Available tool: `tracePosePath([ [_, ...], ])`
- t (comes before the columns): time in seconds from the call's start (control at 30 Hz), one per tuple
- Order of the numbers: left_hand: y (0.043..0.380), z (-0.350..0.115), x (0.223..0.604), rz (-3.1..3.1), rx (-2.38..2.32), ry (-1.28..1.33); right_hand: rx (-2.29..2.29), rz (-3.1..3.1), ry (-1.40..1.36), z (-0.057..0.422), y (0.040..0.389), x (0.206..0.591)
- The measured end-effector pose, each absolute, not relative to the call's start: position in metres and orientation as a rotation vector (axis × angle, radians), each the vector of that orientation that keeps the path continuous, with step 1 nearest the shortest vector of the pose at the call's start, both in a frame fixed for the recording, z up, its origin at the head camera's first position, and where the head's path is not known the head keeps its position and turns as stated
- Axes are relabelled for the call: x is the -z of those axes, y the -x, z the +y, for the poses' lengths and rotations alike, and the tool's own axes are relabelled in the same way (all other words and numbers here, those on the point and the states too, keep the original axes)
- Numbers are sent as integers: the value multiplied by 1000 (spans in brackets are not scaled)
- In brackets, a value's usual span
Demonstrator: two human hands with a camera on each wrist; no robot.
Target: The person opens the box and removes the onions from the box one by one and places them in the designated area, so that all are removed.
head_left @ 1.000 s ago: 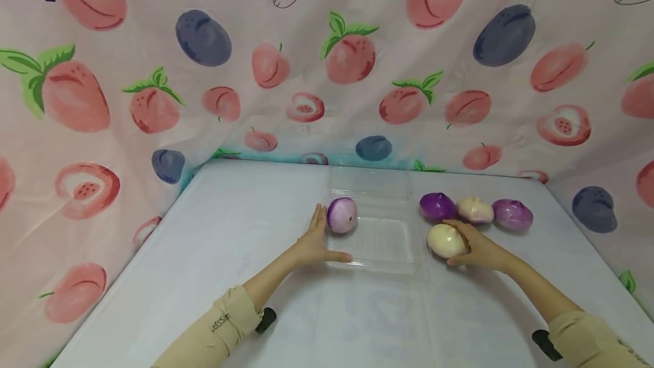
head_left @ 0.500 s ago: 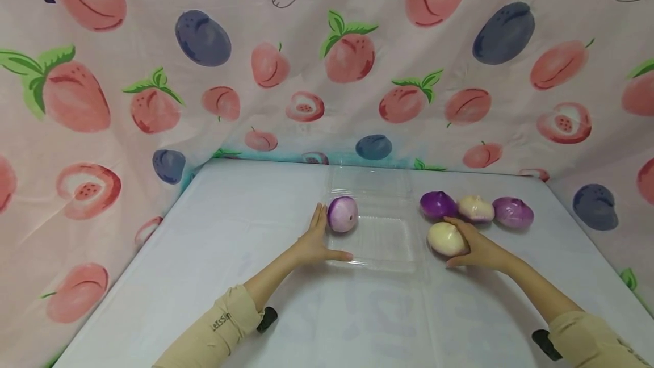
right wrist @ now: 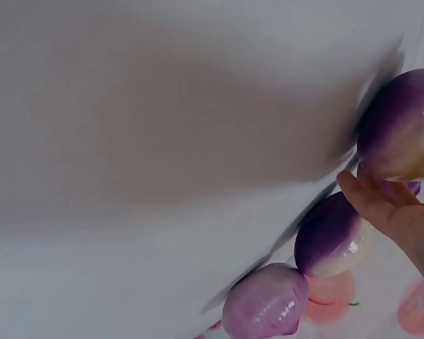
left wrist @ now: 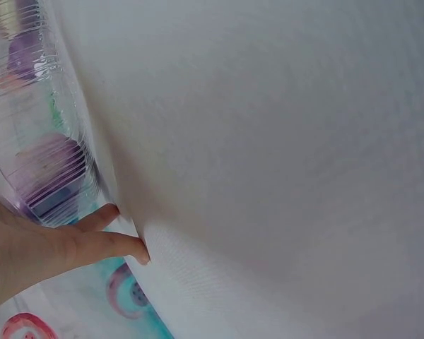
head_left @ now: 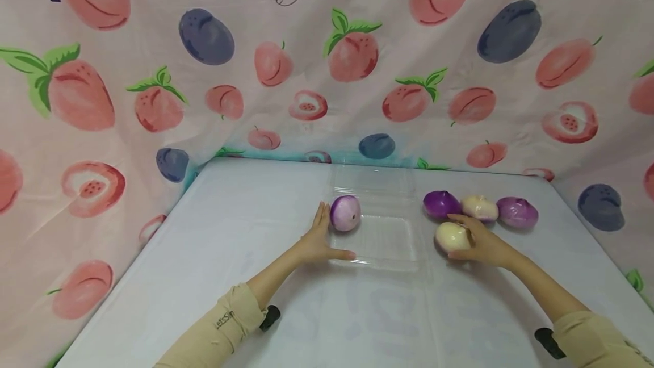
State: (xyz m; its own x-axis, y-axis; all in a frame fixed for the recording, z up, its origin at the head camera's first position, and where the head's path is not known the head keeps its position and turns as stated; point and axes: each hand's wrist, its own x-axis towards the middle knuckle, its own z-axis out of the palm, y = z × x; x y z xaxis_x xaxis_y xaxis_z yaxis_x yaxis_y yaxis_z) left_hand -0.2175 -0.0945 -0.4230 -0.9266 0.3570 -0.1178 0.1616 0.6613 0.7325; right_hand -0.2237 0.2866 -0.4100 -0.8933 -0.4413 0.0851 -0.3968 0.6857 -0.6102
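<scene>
A clear plastic box (head_left: 380,243) lies with its lid folded back on the white table. One purple-and-white onion (head_left: 346,213) sits in its left rear part. My left hand (head_left: 315,243) rests at the box's left side, fingers straight along the wall and thumb spread along the front edge. Right of the box, my right hand (head_left: 482,246) curls thumb and fingers around a cream onion (head_left: 452,237) with a purple underside. Just behind it stand a dark purple onion (head_left: 441,205), a cream-and-purple onion (head_left: 479,208) and a light purple onion (head_left: 517,212) in a row.
The table (head_left: 230,220) is covered in white. A fruit-printed curtain (head_left: 286,61) hangs behind and at both sides of it. The box's clear lid (head_left: 373,180) lies toward the back edge.
My right thumb and fingers have closed more tightly round the cream onion, which has shifted very slightly. My left hand stays at the box. The head view has moved a little.
</scene>
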Motion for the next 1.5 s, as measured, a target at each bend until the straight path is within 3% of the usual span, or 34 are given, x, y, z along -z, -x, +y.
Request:
tracePosePath([
  [0.63,218,-92,423,2636,-1114,-415,1066,3082,869,270,223,404],
  [0.77,218,-91,424,2629,-1105,-418,1103,3134,803,264,219,402],
  [0.9,217,-91,423,2636,-1106,-413,1185,3145,727,255,215,398],
  [1.5,216,-92,421,2643,-1103,-408,1186,3218,845,207,210,389],
])
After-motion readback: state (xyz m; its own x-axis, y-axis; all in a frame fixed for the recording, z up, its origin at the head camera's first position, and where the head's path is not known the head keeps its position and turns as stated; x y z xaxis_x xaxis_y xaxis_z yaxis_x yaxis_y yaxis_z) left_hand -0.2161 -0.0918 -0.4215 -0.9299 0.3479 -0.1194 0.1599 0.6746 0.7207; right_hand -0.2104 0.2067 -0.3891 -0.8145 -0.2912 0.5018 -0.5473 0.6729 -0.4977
